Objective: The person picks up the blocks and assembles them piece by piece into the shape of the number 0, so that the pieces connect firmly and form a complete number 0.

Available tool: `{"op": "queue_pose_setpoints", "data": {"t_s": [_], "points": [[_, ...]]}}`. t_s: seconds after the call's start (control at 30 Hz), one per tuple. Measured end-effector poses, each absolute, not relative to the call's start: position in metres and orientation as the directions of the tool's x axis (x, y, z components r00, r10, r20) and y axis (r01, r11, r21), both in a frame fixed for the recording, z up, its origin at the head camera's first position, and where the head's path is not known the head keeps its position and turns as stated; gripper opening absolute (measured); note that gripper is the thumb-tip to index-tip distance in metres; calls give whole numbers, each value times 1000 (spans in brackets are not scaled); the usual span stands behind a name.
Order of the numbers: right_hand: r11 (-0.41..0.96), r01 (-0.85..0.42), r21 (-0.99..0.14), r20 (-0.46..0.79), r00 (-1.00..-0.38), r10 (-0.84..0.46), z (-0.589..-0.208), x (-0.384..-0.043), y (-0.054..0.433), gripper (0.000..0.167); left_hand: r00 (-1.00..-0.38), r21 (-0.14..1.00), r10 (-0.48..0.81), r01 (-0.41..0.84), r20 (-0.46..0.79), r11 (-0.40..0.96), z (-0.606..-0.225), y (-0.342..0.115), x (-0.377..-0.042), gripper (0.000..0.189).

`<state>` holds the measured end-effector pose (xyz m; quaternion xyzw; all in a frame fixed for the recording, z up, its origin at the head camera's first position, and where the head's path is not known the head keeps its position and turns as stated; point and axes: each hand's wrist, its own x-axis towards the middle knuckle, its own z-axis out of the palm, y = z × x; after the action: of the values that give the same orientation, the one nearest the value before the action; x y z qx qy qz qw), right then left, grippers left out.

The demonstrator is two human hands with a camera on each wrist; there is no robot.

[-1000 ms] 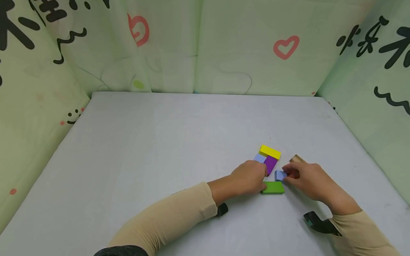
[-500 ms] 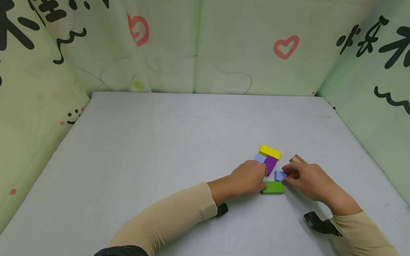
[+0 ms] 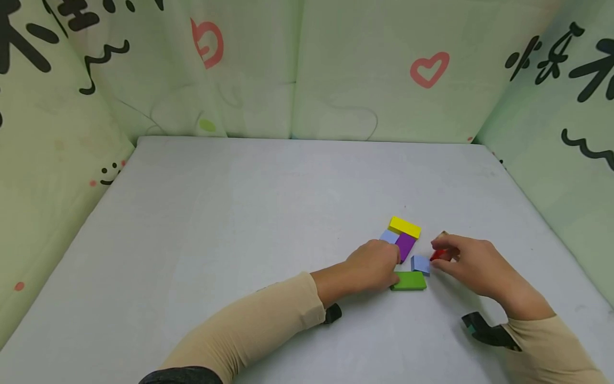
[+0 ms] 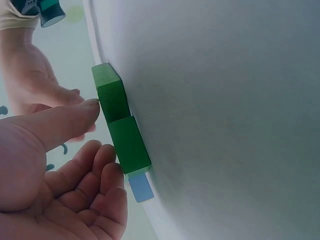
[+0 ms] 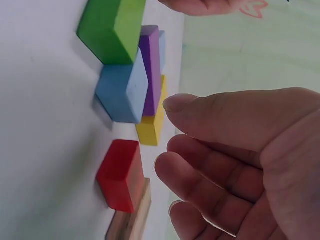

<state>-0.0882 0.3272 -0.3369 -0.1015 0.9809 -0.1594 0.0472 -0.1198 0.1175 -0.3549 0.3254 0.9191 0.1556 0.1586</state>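
My left hand (image 3: pixel 374 264) bends over the block group. In the left wrist view its thumb and curled fingers are at two green blocks (image 4: pixel 112 100), (image 4: pixel 130 145). One green block (image 3: pixel 409 281) shows in the head view beside the thumb. A light blue block (image 3: pixel 420 264) stands against it. My right hand (image 3: pixel 472 261) hovers with thumb and fingers apart around a red block (image 3: pixel 438 255). The right wrist view shows that red block (image 5: pixel 121 175) on the table, apart from the fingertips. Close by are a purple block (image 3: pixel 405 246) and a yellow block (image 3: pixel 404 227).
A bare wooden block (image 5: pixel 131 217) lies beyond the red one, mostly hidden by the right hand in the head view. Another light blue block (image 3: pixel 389 236) sits left of the purple one. The white table (image 3: pixel 240 213) has patterned green cloth (image 3: pixel 355 64) around it.
My right hand has let go of the light blue block and shifted right, and the red block has come into view between its fingers. The left hand has stayed in place.
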Motion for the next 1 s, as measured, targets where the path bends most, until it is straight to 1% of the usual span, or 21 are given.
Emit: {"op": "queue_pose_setpoints", "data": {"t_s": [0.13, 0.23, 0.43, 0.63, 0.8, 1.0], "points": [[933, -140, -332, -66, -983, -171, -334, -88, 333, 38, -740, 389, 643, 544, -194, 743, -355, 118, -120, 27], [941, -126, -314, -67, -986, -155, -334, -88, 337, 40, -742, 387, 642, 543, -195, 745, -355, 118, -120, 27], [960, -85, -267, -94, -989, -114, -335, -89, 344, 53, -748, 385, 633, 534, -201, 753, -355, 120, -121, 29], [963, -56, -265, -120, -989, -90, -339, -89, 350, 62, -743, 386, 640, 542, -196, 747, -355, 119, -121, 28], [963, -44, -266, -157, -984, -89, -341, -90, 356, 66, -744, 388, 637, 536, -202, 749, -355, 119, -121, 29], [970, -12, -243, -215, -974, -66, -345, -92, 360, 70, -747, 388, 633, 531, -205, 753, -355, 120, -121, 28]]}}
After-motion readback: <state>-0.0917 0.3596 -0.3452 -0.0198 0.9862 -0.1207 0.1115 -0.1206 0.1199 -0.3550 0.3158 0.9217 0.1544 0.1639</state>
